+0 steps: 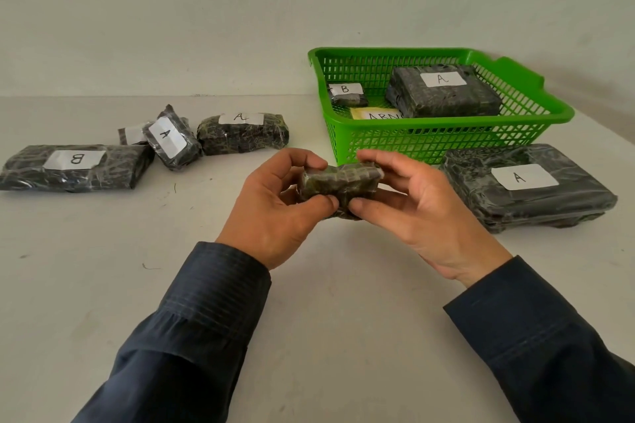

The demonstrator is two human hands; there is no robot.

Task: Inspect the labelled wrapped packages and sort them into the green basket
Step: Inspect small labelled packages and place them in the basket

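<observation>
Just above the near middle of the table (326, 292), the left hand (275, 206) and right hand (422, 213) each grip an end of a small wrapped package (338, 184), fingers curled round it, with no label facing the camera. This looks like the inspection step. Next, it probably needs turning to find its letter, then lifting over the front wall of the green basket (429, 141) just beyond, where an A package (443, 93) and a B package (347, 94) already lie.

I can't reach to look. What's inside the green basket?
A big package marked A, a small package marked B and a yellow card. The basket wall and the big package cover part of the card's writing.
</observation>
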